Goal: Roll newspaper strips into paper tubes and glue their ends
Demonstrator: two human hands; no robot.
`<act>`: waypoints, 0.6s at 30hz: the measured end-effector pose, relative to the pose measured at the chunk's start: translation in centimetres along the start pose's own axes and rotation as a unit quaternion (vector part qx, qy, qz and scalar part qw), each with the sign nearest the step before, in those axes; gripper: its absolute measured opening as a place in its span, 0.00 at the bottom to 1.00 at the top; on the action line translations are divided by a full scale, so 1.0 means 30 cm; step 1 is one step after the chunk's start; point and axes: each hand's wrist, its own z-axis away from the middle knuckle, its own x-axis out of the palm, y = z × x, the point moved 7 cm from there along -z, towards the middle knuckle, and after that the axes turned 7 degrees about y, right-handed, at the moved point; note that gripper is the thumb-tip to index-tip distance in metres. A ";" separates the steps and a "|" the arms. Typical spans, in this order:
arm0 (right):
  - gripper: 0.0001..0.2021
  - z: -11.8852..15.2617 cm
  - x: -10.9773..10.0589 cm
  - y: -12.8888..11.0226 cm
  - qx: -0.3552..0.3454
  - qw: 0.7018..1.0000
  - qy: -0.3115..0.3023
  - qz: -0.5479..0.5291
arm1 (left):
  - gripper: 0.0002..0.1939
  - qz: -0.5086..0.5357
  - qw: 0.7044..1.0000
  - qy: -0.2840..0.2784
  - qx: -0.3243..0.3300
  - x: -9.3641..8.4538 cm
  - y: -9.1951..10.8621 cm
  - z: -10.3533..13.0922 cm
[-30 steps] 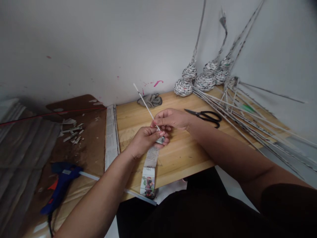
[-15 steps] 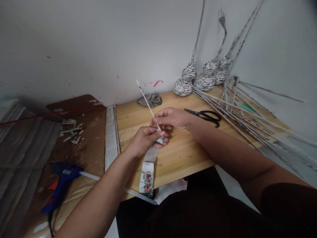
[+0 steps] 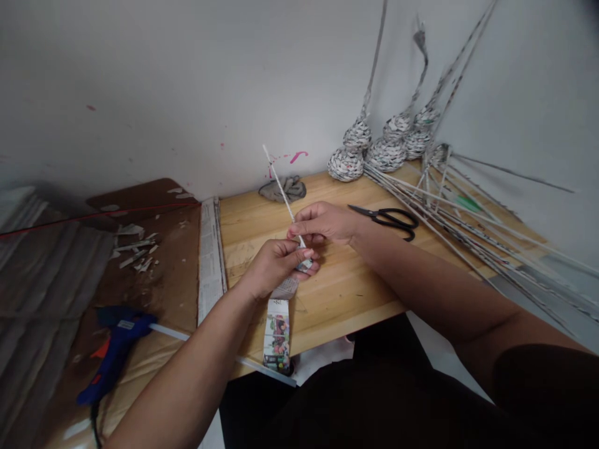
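Observation:
My left hand (image 3: 277, 265) is closed on the lower end of a printed paper strip (image 3: 277, 330), where it wraps round a thin stick. The loose part of the strip hangs down over the wooden board (image 3: 346, 299) to its front edge. Just above, my right hand (image 3: 321, 226) pinches the thin white stick (image 3: 282, 187), which leans up and to the left. Part of the wrapped paper is hidden by my fingers.
Black scissors (image 3: 390, 218) lie right of my hands. Woven paper gourds (image 3: 346, 163) and long paper rods (image 3: 449, 227) fill the right side. A grey cloth (image 3: 283, 189) lies behind. On the left are a blue glue gun (image 3: 119, 349) and paper scraps (image 3: 140, 246).
The stick's top has shifted slightly right and up, and my right hand has moved slightly right. The loose paper strip has been drawn up a little toward my left hand.

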 end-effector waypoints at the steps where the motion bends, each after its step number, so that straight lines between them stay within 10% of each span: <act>1: 0.18 -0.001 -0.003 -0.003 -0.004 1.000 0.017 -0.005 | 0.19 -0.003 1.000 0.000 -0.001 0.000 0.000 0.001; 18: 0.16 0.001 -0.022 -0.021 -0.018 0.999 0.029 0.026 | 0.21 -0.010 1.000 -0.011 -0.003 0.000 -0.007 -0.004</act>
